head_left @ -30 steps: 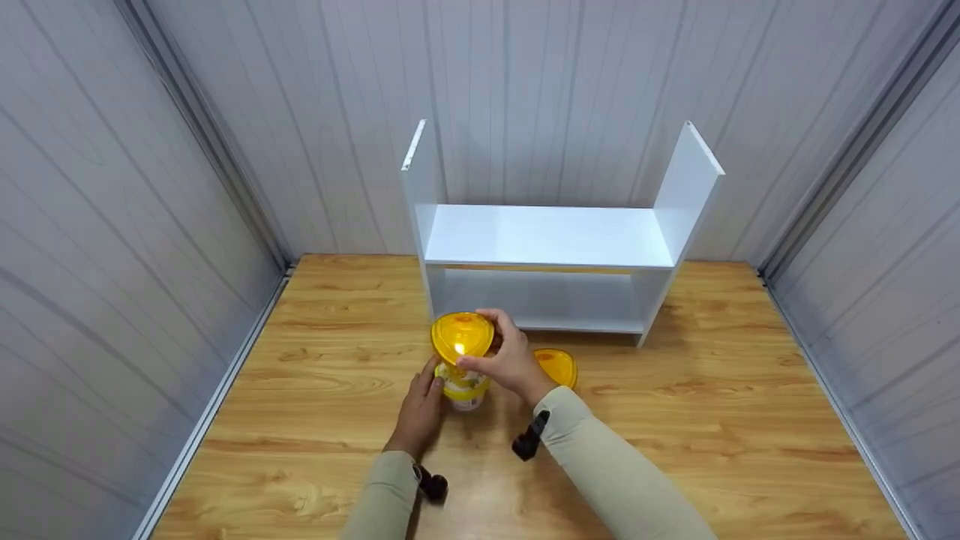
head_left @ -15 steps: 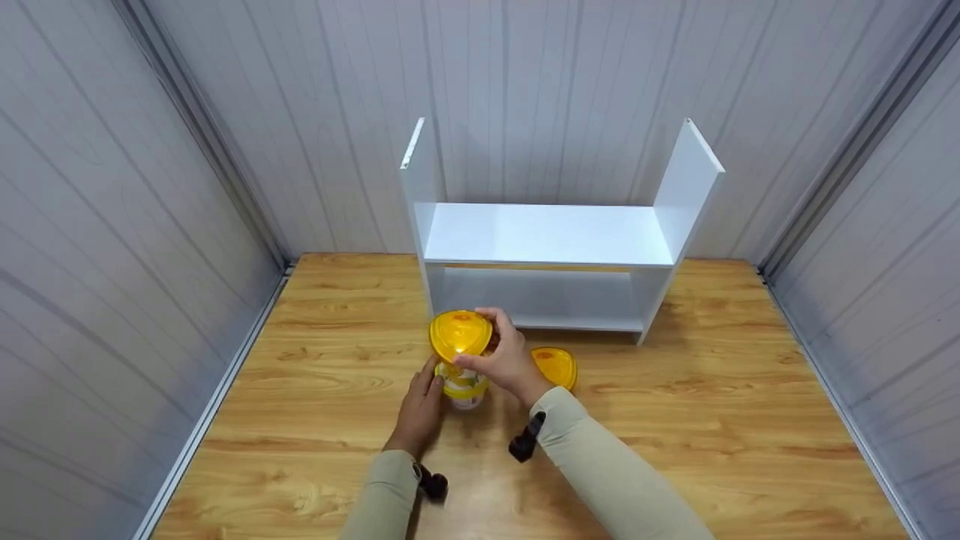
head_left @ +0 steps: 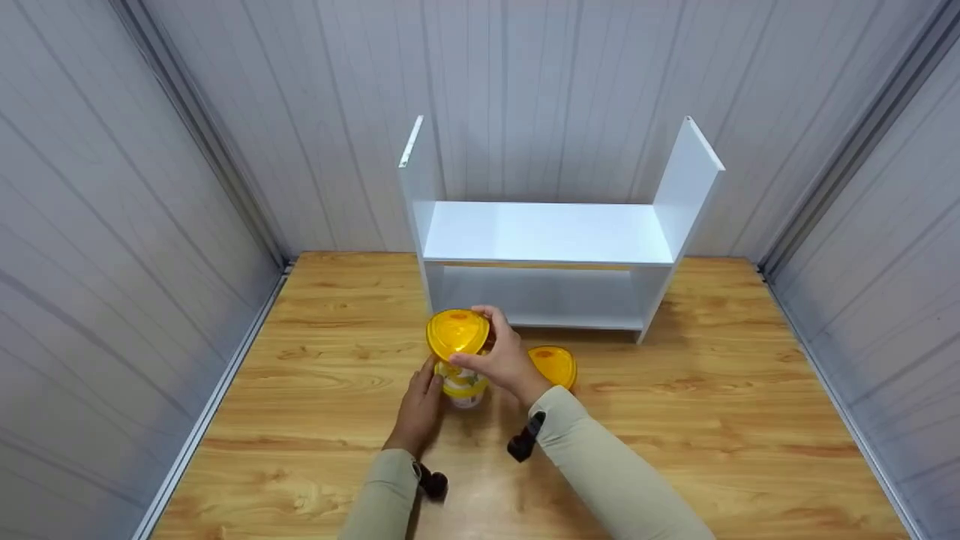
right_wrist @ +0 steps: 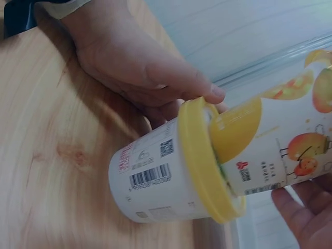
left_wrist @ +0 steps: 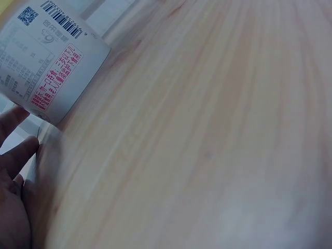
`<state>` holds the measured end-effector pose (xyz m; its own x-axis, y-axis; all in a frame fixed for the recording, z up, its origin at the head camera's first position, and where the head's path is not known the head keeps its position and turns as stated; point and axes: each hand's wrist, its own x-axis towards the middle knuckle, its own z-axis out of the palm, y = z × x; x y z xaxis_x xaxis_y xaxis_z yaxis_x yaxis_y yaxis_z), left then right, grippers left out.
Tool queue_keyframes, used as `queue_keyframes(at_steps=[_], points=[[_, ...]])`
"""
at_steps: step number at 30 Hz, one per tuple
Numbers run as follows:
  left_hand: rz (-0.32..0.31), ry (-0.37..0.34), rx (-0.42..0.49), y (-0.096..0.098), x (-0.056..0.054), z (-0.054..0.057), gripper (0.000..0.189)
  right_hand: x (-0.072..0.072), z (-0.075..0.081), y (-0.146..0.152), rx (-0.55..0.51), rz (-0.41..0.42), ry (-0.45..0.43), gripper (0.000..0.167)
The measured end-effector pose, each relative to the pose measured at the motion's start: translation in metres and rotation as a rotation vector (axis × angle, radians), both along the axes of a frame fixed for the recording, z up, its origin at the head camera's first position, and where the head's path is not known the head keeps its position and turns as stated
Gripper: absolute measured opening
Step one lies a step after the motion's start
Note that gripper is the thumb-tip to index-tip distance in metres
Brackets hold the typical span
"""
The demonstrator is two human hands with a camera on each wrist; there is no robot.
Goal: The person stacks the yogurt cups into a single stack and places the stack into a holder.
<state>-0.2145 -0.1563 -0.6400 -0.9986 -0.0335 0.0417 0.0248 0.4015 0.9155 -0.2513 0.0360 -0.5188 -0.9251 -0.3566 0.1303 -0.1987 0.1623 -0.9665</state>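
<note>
A white mango-print cup [right_wrist: 290, 129] with a translucent orange-yellow lid [head_left: 456, 334] is gripped by my right hand [head_left: 504, 364], thumb at the near side and fingers at the far side. Its base meets the top of a white tub [right_wrist: 161, 176] with a yellow rim [right_wrist: 199, 155], which stands on the table. On the tub's left, my left hand [head_left: 418, 412] touches it with fairly straight fingers. In the right wrist view, the left thumb [right_wrist: 202, 89] lies along the yellow rim. The left wrist view shows the tub's printed side [left_wrist: 57, 62] close to the left fingers.
Another orange-yellow lidded container [head_left: 556, 367] stands just right of my right hand, partly hidden by it. Behind everything rises a white two-level shelf [head_left: 551, 232] with tall side panels. Pale panelled walls [head_left: 525, 97] enclose the wooden table [head_left: 337, 322] on three sides.
My right hand has shifted slightly left with the mango-print cup. The left hand and the tub stay about where they were.
</note>
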Motion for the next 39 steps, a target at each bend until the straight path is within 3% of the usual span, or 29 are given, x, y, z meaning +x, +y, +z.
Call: queue_keyframes(at_steps=[15, 23, 39], points=[[0.023, -0.047, 0.004, -0.001, -0.001, 0.000, 0.069, 0.002, 0.019, -0.004, -0.015, 0.027, -0.153, 0.087], [0.029, -0.059, 0.015, -0.001, -0.002, -0.004, 0.066, 0.003, 0.023, -0.004, 0.010, 0.015, -0.149, 0.088], [0.023, -0.075, -0.021, -0.001, -0.001, -0.001, 0.069, 0.005, 0.024, -0.004, 0.016, 0.015, -0.167, 0.090]])
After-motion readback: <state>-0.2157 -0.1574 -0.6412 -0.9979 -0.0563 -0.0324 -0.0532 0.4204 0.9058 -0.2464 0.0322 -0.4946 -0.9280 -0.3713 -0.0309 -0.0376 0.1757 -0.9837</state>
